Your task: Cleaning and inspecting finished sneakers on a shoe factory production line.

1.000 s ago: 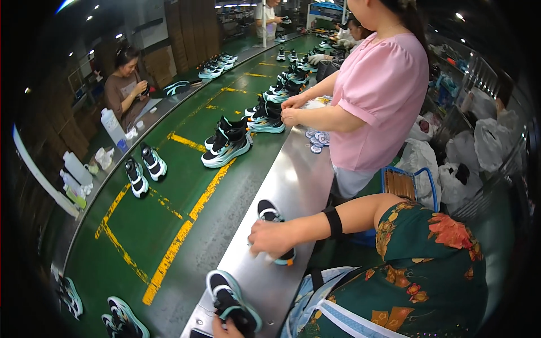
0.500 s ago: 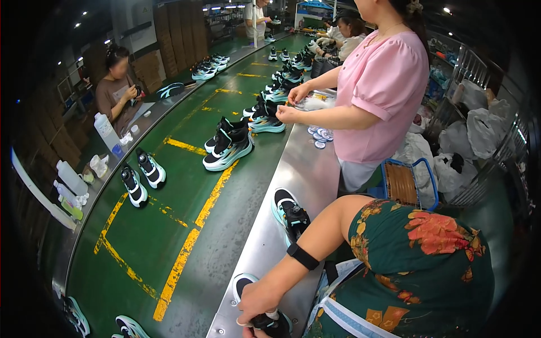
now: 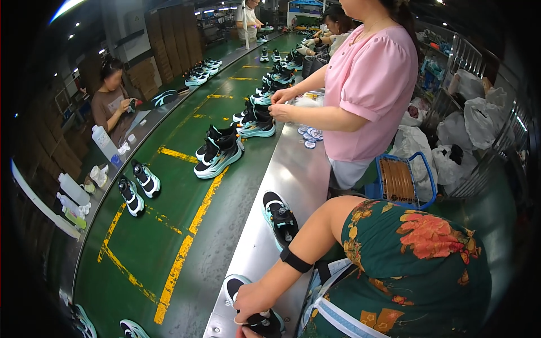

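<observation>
At the front of the metal side ledge lies a black shoe [image 3: 262, 324] with a white and pale teal sole. My right hand [image 3: 255, 299] reaches down over it, fingers curled onto its upper, a black band round the forearm. Of my left hand [image 3: 247, 332] only a bit of the fingers shows at the lower edge, against the same shoe; the rest is cut off. My right hand covers the shoe's middle. A matching shoe [image 3: 280, 218] rests farther up the ledge beside my right forearm.
Pairs of similar shoes stand on the green conveyor [image 3: 169, 248] with yellow markings, including one pair [image 3: 217, 152] farther up. A co-worker in pink [image 3: 366, 90] stands beside the ledge near round labels [image 3: 310, 136]. Bottles [image 3: 73, 188] line the far rim. A blue-framed crate [image 3: 399, 180] sits right.
The whole view has shifted slightly, with most things now farther left. My hands stay at the same shoe. The pink-clad co-worker's hands have come closer together.
</observation>
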Available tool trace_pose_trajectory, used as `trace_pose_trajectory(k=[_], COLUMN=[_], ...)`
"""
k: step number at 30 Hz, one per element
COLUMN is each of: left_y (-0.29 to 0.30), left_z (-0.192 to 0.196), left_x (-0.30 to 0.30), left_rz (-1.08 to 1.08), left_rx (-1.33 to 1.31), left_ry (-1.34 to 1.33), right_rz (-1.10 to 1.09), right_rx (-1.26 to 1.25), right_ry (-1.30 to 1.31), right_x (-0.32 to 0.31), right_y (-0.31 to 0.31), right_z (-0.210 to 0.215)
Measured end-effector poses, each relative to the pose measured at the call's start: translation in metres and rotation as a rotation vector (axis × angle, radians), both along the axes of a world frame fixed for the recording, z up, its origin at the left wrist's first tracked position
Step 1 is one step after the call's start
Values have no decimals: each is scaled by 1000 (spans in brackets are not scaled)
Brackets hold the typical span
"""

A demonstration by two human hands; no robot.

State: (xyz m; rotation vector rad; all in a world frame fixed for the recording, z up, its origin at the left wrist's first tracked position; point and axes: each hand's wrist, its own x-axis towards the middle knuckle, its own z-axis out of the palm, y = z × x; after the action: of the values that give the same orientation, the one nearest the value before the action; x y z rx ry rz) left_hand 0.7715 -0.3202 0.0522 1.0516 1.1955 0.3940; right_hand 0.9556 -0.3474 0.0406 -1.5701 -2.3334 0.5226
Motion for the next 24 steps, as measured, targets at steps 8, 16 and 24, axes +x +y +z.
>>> trace_pose_trajectory(k=[8, 16, 24], left_y=[13, 1, -6], left_z=[29, 25, 20], left_x=[-13, -1, 14], left_rz=[-348, -336, -250], left_rx=[-136, -240, -334], left_ry=[94, 40, -33], right_rz=[18, 10, -23], right_rx=[-16, 34, 17], right_ry=[70, 119, 119], right_x=[-1, 4, 7], right_y=[-2, -12, -15], right_z=[-3, -3, -11])
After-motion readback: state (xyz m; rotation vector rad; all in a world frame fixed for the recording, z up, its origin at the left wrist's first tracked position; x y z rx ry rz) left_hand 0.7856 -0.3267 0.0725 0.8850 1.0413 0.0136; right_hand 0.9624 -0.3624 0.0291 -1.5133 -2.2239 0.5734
